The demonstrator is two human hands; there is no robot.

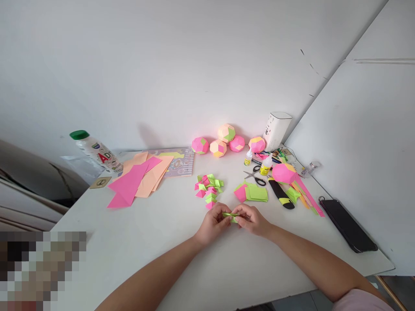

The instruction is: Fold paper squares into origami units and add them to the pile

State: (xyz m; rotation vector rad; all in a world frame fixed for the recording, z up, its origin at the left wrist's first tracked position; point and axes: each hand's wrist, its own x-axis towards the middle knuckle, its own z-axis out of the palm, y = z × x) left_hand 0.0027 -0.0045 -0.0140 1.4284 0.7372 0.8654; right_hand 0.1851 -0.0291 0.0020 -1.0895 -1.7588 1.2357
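A person's 2 bare hands meet above a white table (pixel 145 255), the left hand (pixel 212 222) and the right hand (pixel 256 221) pinching a small folded green paper (pixel 233 220) between them. Thumbs and fingers grip it from opposite sides, probably so that so small a piece stays steady and its folds stay controlled. Just beyond the left hand lies a pile of pink and green folded pieces (pixel 210 183), perhaps gathered there to keep them apart from the flat green sheets (pixel 258 193), just beyond the right hand and seemingly placed for easy reach. Farther past the right hand are scissors (pixel 259 180) and 2 glue bottles (pixel 266 166), likely set aside to leave working room.
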